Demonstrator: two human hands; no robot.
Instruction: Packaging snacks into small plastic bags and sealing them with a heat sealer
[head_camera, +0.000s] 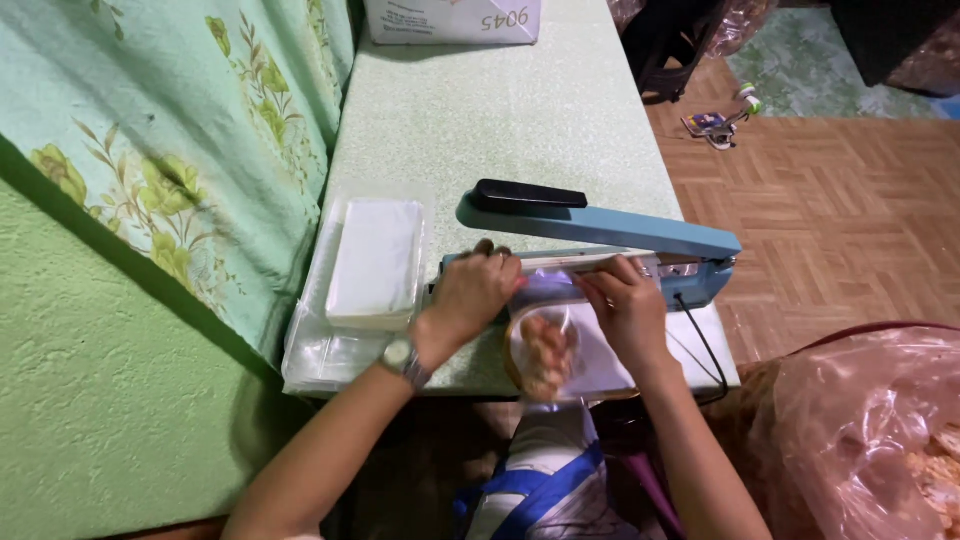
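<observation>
I am holding the snack bag (548, 350) flat with my left hand (470, 295) and right hand (625, 305), its mouth lying across the open sealer (600, 235) at twelve o'clock; pressing the arm down looks due.

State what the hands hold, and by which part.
Both the left hand and right hand hold a clear plastic bag by its top edge, at the blue sealer.

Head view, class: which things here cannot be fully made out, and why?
- Small clear bag: its mouth, hidden by both hands.
- Sealer: sealing bar, covered by left hand and right hand.
- Cardboard box: cut by top edge.
- Large plastic bag: cut by right edge.
</observation>
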